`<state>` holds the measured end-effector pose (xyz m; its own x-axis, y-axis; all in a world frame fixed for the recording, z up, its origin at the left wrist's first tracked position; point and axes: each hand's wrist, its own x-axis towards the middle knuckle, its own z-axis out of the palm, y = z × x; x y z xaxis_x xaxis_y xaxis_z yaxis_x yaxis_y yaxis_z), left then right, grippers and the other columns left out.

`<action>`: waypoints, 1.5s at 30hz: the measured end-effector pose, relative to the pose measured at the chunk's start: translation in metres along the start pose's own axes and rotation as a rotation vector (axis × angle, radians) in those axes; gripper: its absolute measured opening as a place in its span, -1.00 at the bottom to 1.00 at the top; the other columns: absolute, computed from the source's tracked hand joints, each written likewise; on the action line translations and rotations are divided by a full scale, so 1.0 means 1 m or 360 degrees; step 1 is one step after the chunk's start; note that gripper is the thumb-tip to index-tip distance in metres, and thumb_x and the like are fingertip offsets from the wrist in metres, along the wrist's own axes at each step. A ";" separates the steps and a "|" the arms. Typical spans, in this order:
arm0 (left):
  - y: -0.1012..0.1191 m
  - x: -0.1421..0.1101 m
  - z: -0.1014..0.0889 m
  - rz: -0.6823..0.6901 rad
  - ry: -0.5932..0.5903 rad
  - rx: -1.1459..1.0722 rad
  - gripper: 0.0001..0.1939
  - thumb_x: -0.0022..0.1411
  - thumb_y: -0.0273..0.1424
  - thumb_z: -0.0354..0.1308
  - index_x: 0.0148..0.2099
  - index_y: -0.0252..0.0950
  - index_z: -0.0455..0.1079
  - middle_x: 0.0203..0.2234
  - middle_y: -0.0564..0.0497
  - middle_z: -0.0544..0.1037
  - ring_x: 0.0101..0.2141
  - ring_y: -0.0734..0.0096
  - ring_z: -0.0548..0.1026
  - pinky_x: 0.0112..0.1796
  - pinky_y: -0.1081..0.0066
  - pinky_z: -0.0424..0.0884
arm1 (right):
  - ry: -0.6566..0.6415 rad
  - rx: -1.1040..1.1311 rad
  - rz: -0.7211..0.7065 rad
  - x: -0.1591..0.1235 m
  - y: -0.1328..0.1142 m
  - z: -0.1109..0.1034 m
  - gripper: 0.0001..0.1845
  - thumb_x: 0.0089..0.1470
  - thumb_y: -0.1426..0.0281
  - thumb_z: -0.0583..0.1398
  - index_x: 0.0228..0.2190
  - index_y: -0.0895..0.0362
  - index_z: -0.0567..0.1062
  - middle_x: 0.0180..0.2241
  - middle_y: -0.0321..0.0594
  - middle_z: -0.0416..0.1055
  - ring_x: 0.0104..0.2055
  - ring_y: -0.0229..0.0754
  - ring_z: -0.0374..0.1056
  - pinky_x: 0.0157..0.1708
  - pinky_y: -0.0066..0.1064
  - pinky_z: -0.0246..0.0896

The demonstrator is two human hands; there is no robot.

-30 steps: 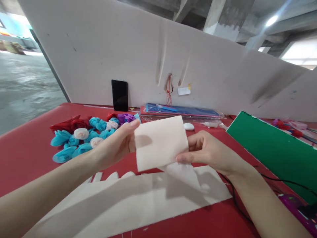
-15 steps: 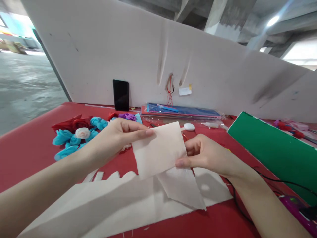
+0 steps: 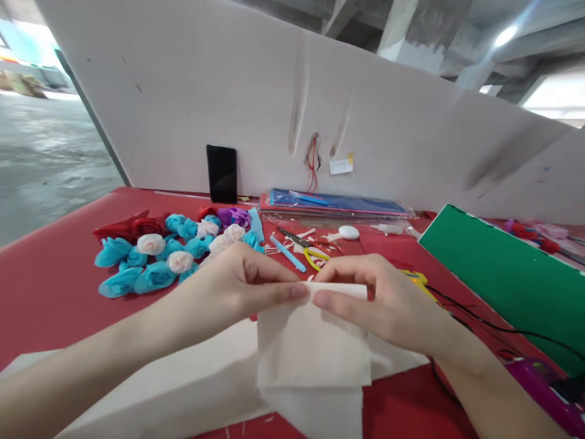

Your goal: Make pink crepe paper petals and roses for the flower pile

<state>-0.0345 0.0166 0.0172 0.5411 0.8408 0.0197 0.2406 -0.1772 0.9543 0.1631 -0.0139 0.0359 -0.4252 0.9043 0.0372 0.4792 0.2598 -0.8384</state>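
Between both hands hangs a cream piece of crepe paper (image 3: 315, 353), its top edge folded over. My left hand (image 3: 247, 277) pinches that edge near its middle, thumb in front. Close beside it, my right hand (image 3: 365, 292) pinches the same edge, thumb in front and fingers behind. Below the piece, a longer cream sheet (image 3: 183, 378) lies across the red table (image 3: 402, 402). Just beyond the fingers are yellow-handled scissors (image 3: 315, 256) and a light blue pen (image 3: 287, 253). Part of the folded edge is hidden by my fingers.
Blue, red, purple and cream paper flowers (image 3: 150, 244) are heaped at the left. A black tablet (image 3: 222, 174) leans on the white board (image 3: 183, 91). At the right lie a green board (image 3: 503, 274), a yellow tool (image 3: 415, 279) and black cables (image 3: 493, 327).
The cream piece has swung lower and is turned squarely toward me, its top edge now folded over. Both hands have drawn together along that edge. The scissors and pen have come into view.
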 end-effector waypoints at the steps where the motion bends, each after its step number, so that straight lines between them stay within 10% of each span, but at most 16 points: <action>1: 0.000 -0.001 0.001 0.0001 -0.0049 0.0059 -0.78 0.06 -0.28 0.21 -0.54 -0.25 0.55 -0.68 0.08 0.48 -0.65 0.47 0.37 -0.69 0.56 0.14 | -0.0013 -0.0035 -0.0059 0.000 -0.001 0.002 -0.79 0.08 0.28 0.21 -0.51 0.13 0.45 -0.53 -0.38 0.35 -0.47 -0.37 0.25 -0.52 -0.59 0.11; 11: 0.011 -0.005 -0.002 -0.0025 -0.0234 0.0207 -0.72 0.13 -0.22 0.16 -0.49 -0.25 0.55 -0.70 0.11 0.36 -0.65 0.56 0.21 -0.68 0.58 0.05 | -0.0118 -0.0168 -0.0135 -0.004 -0.005 -0.010 -0.78 0.14 0.42 0.12 -0.52 0.16 0.45 -0.62 -0.39 0.32 -0.56 -0.41 0.21 -0.58 -0.59 0.09; 20: 0.012 -0.002 -0.003 -0.0054 0.0018 -0.0005 -0.79 0.08 -0.27 0.23 -0.51 -0.24 0.57 -0.68 0.08 0.48 -0.65 0.51 0.33 -0.67 0.59 0.18 | 0.0443 0.0122 -0.0107 0.001 0.003 -0.023 -0.72 0.14 0.25 0.13 -0.54 0.10 0.43 -0.61 -0.36 0.35 -0.56 -0.36 0.26 -0.56 -0.54 0.15; 25: 0.008 0.000 -0.004 0.0019 0.0027 -0.0093 -0.81 0.10 -0.28 0.21 -0.47 -0.20 0.58 -0.56 0.08 0.60 -0.52 0.40 0.48 -0.57 0.59 0.32 | 0.0134 0.0215 0.0049 0.005 0.005 -0.005 -0.78 0.06 0.21 0.21 -0.42 0.11 0.48 -0.56 -0.39 0.29 -0.57 -0.38 0.18 -0.65 -0.57 0.03; 31: 0.000 0.009 -0.019 0.0052 0.0168 -0.0067 -0.87 -0.01 -0.30 0.30 -0.55 -0.17 0.56 -0.65 0.11 0.56 -0.58 0.45 0.47 -0.60 0.60 0.33 | 0.0348 0.0024 -0.0065 0.003 0.002 -0.008 -0.73 0.07 0.35 0.19 -0.62 0.15 0.39 -0.67 -0.44 0.03 -0.65 -0.42 -0.07 -0.71 -0.52 -0.20; 36: -0.015 0.022 -0.028 0.0081 0.0379 -0.0352 -0.81 0.05 -0.22 0.28 -0.51 -0.18 0.53 -0.61 0.10 0.56 -0.54 0.47 0.48 -0.50 0.58 0.39 | 0.0372 0.0188 0.0002 0.003 0.005 -0.015 -0.83 0.01 0.29 0.25 -0.51 0.13 0.51 -0.62 -0.38 0.23 -0.62 -0.38 0.07 -0.67 -0.52 -0.05; 42: -0.036 0.022 -0.008 0.0155 -0.0438 -0.0808 -0.48 0.13 0.06 0.04 -0.15 -0.26 0.50 -0.21 -0.07 0.59 -0.18 0.16 0.52 -0.19 0.33 0.41 | 0.0435 0.0348 0.0007 0.006 0.009 -0.010 -0.81 -0.05 0.24 0.29 -0.51 0.11 0.52 -0.60 -0.35 0.26 -0.59 -0.35 0.13 -0.64 -0.50 0.03; 45: -0.027 0.013 0.001 -0.0024 -0.0451 -0.0536 -0.69 0.08 -0.11 0.20 -0.24 -0.20 0.53 -0.30 0.04 0.61 -0.20 0.21 0.52 -0.25 0.46 0.39 | 0.0565 0.0303 0.0026 0.007 0.010 -0.010 -0.79 -0.04 0.24 0.28 -0.53 0.13 0.50 -0.59 -0.34 0.27 -0.57 -0.34 0.15 -0.62 -0.50 0.06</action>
<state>-0.0332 0.0314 -0.0084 0.7506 0.6600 -0.0327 -0.0005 0.0500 0.9987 0.1722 -0.0016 0.0328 -0.1113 0.9772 0.1806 0.3189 0.2073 -0.9248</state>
